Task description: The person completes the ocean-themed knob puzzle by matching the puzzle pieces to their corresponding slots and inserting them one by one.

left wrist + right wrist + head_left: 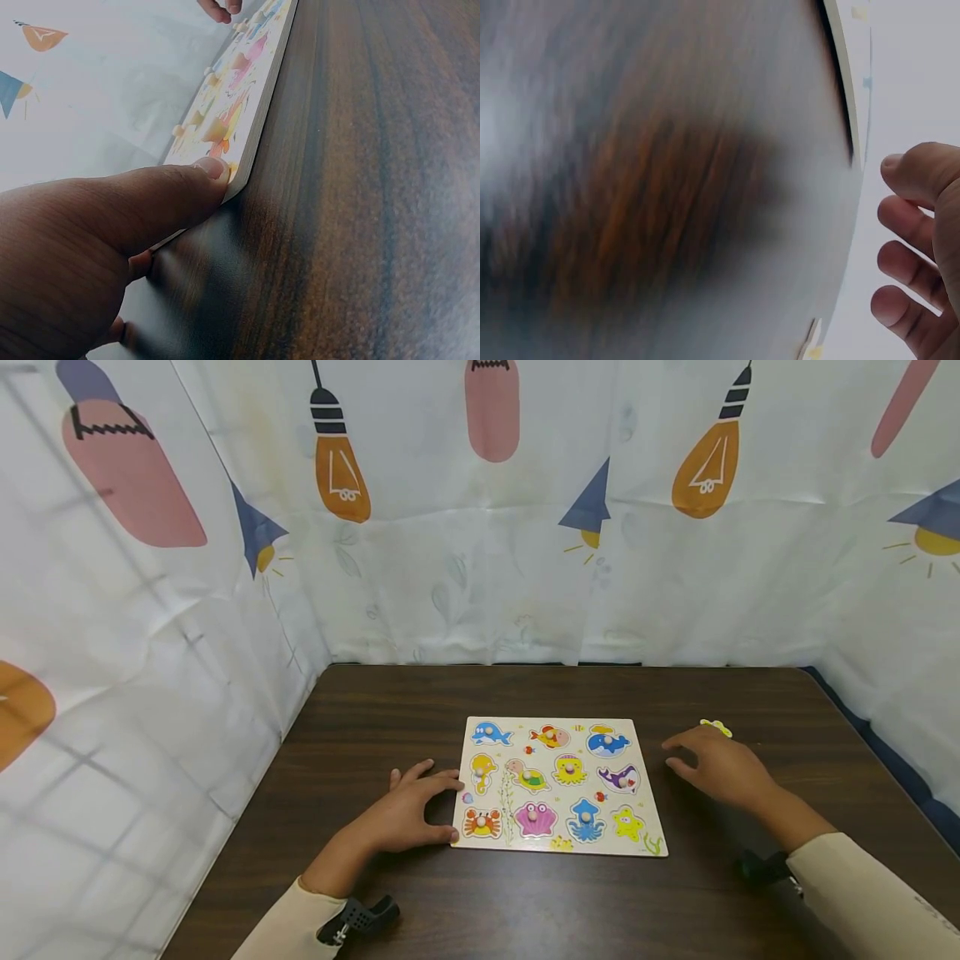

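A wooden peg puzzle board (495, 777) with several sea-animal pieces lies flat on the table. My left hand (408, 810) rests at its left edge, with the thumb (202, 174) on the near left corner and the index finger touching farther up. Small wooden knobs stand up from the pieces, such as the crab (482, 823) and the starfish (627, 823). To the right of the board, my right hand (723, 768) is held over the table with nothing in its fingers (904, 259). Just beyond it lies a yellow-edged piece (716, 727), partly hidden by the hand.
The dark wood-grain table (570, 910) carries the board near its middle. White printed curtains (465, 577) hang along the back and both sides. A black strap (356, 920) is on the left wrist, another (768, 868) on the right.
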